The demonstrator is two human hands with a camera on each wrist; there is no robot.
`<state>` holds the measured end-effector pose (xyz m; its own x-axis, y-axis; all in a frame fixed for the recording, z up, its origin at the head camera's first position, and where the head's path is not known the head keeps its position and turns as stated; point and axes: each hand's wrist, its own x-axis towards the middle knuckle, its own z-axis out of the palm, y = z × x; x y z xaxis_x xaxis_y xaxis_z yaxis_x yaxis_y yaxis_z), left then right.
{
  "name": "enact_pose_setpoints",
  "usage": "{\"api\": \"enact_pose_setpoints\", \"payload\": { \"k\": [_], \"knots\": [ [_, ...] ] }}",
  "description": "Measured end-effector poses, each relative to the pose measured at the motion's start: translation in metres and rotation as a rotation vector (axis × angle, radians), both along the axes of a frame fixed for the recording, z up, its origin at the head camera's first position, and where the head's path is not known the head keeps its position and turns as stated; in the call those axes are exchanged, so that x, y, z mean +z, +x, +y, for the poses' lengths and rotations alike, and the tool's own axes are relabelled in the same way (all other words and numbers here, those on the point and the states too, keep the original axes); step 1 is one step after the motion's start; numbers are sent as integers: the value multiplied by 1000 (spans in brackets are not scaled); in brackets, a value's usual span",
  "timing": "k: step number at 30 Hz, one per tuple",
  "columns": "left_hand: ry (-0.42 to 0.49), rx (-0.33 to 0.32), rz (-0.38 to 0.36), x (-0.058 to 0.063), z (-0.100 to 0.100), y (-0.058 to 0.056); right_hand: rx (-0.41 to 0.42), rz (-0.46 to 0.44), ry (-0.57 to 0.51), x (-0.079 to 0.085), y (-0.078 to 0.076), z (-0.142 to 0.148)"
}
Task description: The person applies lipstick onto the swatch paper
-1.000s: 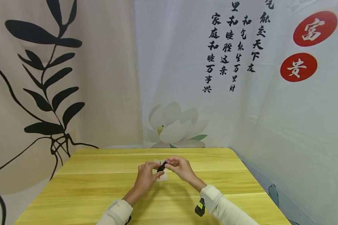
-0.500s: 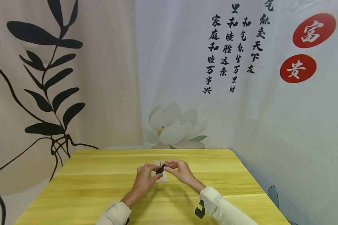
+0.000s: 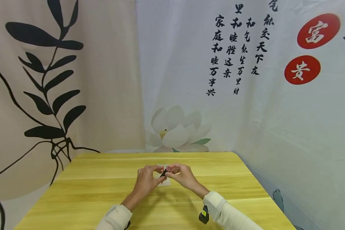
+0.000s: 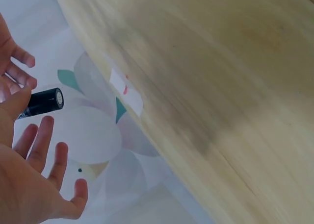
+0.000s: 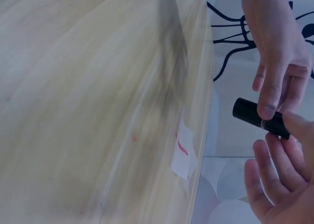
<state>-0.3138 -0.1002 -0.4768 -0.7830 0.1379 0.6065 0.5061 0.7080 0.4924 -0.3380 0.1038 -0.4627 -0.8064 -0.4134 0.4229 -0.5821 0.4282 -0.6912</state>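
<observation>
A black lipstick tube (image 3: 163,173) with a thin silver band is held aslant over the table by both hands. My left hand (image 3: 144,179) pinches its lower left part between thumb and index finger. From the other side, the thumb and fingers of my right hand (image 3: 185,176) grip the upper end, where a reddish part shows. The left wrist view has the round flat end of the lipstick (image 4: 46,101) pointing out past the left thumb. Below lies a small white paper (image 3: 166,182) with red strokes, partly hidden by the hands.
The yellow wood-grain table (image 3: 103,191) reaches back to a printed cloth backdrop (image 3: 189,64) with plants and writing. A small black device (image 3: 204,214) hangs at the right sleeve cuff. A faint red spot (image 5: 134,137) marks the tabletop near the paper.
Both hands have drifted slightly left with the lipstick, and less of its black body shows between the fingers. The paper stays in place.
</observation>
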Motion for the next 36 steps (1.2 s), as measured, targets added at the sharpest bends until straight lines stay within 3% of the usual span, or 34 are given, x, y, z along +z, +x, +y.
{"api": "enact_pose_setpoints", "payload": {
  "k": [10,14,18,25,30,36],
  "knots": [
    [-104,2,-29,-3,-3,3,47,-9,18,-12,3,-2],
    [-79,7,-72,-2,-11,1,80,-15,26,-14,5,0],
    [-7,70,-126,1,-31,-5,87,-14,56,-15,7,8],
    [30,185,-200,5,-87,-7,78,-63,105,-16,11,31],
    [0,233,-245,-5,-117,-5,84,-72,152,-20,12,44],
    [-61,234,-273,-16,-128,0,93,-85,172,-26,12,52]
  ]
}}
